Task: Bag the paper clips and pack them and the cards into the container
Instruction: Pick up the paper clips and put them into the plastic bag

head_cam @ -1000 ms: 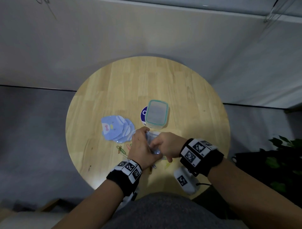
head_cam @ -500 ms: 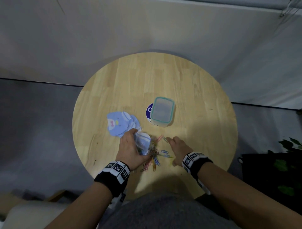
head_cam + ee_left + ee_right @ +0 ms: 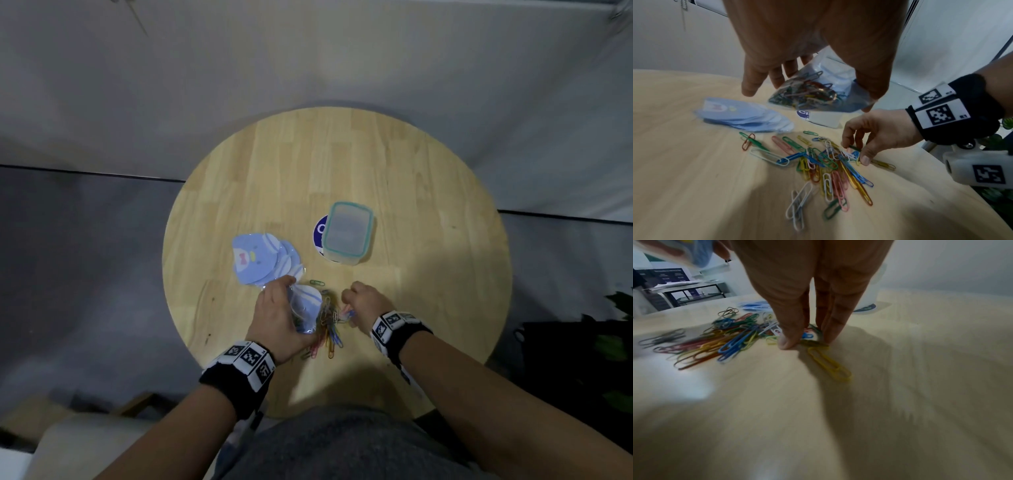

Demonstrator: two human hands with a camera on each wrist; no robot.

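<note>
Fingers of your left hand (image 3: 279, 320) curl around a clear plastic bag (image 3: 819, 91), thumb on one side and the other fingers on the far side, so the bag hangs tilted above the table (image 3: 428, 240) with a clump of coloured clips already inside it. Your left forearm comes in from the near edge, wrist raised, the palm turned toward your right.

Your right hand (image 3: 363, 301) is lowered to the wood just right of the loose paper clips (image 3: 830, 164). The wrist is bent down, the thumb and fingertips (image 3: 786, 341) pressed close together with their tips on the tabletop, pinching at a dark green clip (image 3: 854, 147) at the pile's right edge. Whether that clip is fully off the surface you cannot tell. A yellow clip (image 3: 829, 365) lies alone just nearer to you than the fingertips.

The rest of the clips are scattered in a tangled heap between your two hands, under the bag. The blue cards (image 3: 263, 260) sit fanned in a stack to the left, beyond your left hand. The container (image 3: 347, 236), lid on with a teal rim, stands farther back near the table's middle, partly over a round blue sticker (image 3: 320, 229).
</note>
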